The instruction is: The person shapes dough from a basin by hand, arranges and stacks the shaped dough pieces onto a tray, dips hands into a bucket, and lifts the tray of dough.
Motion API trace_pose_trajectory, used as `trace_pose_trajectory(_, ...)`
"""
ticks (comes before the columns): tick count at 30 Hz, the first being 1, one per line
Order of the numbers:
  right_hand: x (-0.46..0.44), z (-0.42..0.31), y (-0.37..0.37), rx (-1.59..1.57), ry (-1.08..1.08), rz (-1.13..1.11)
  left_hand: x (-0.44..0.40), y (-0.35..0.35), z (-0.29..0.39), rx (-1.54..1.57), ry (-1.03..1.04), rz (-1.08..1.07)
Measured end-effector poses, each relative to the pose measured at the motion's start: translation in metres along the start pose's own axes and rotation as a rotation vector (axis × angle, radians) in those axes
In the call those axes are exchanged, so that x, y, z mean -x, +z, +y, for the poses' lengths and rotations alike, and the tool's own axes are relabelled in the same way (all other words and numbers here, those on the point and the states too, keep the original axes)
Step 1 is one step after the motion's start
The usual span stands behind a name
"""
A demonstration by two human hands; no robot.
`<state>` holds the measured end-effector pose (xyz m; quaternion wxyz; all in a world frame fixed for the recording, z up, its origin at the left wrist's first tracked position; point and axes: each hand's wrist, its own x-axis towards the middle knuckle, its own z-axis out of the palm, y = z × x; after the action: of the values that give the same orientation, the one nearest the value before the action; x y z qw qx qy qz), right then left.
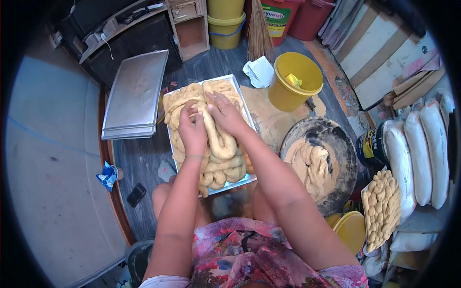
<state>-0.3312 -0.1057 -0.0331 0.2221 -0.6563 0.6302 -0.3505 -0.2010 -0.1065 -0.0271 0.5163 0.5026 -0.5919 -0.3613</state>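
Thick ropes of pale dough lie heaped and folded over one another on a metal tray in front of me. My left hand is at the middle of the heap, its fingers bent against a dough strand. Beside it, my right hand rests on the dough with its fingers stretched out. One long looped strand hangs down between and below both hands.
Stacked metal trays lean at the left. To the right are a yellow bucket, a dark basin with more dough, and a tray of small dough pieces. A phone lies on the floor at lower left.
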Motion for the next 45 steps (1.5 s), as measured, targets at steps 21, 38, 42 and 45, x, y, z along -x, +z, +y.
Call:
trace_pose_trajectory(21, -0.001, -0.004, 0.009, -0.786, -0.046, 0.078, 0.025, 0.026, 0.006, 0.236, 0.023, -0.278)
trace_pose_trajectory(38, 0.000, -0.005, 0.006, -0.412, -0.003, 0.311, 0.017, 0.020, 0.010, 0.097, 0.096, -0.042)
trace_pose_trajectory(42, -0.001, 0.001, 0.012, 0.052, 0.047, 0.042, 0.010, 0.020, 0.002, 0.252, -0.092, -0.132)
trace_pose_trajectory(45, 0.000, 0.002, 0.011, 0.154, 0.056, -0.096, 0.003, 0.016, 0.000, 0.486, -0.241, -0.319)
